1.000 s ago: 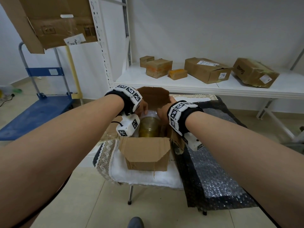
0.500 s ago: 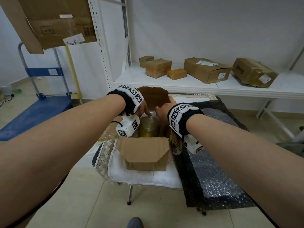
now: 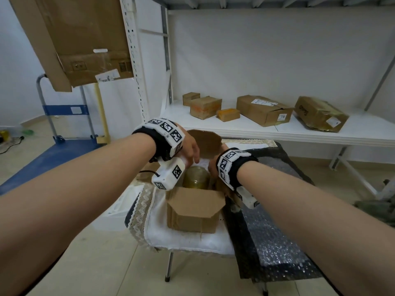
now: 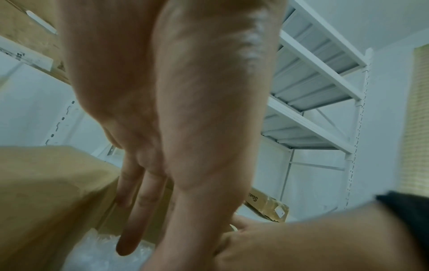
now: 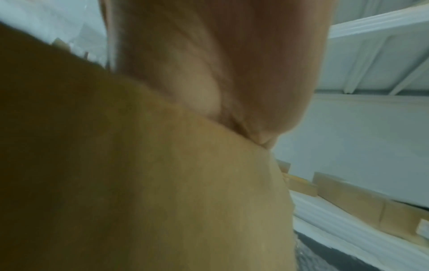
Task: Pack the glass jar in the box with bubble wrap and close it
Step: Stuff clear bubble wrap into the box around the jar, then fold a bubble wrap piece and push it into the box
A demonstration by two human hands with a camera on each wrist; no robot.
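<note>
An open cardboard box (image 3: 192,216) stands on a white cloth (image 3: 188,240) on a small table. Inside it stands an amber glass jar (image 3: 196,178), with white bubble wrap (image 3: 203,162) behind it. My left hand (image 3: 192,152) reaches down into the far side of the box. Its fingers (image 4: 130,220) are straight and point at the bubble wrap (image 4: 99,256). My right hand (image 3: 212,167) is at the box's right side, mostly hidden by its wristband. In the right wrist view its palm (image 5: 220,73) lies against a cardboard flap (image 5: 139,183) that hides the fingers.
A black-edged sheet of bubble wrap (image 3: 273,231) drapes over the table's right side. A white shelf (image 3: 299,133) behind holds several cardboard boxes (image 3: 263,110). A blue trolley (image 3: 53,154) stands at the left, and a white foam box (image 3: 115,210) sits on the floor.
Both hands have sunk a little lower into the box. The right thumb that stood up half a second ago is no longer seen.
</note>
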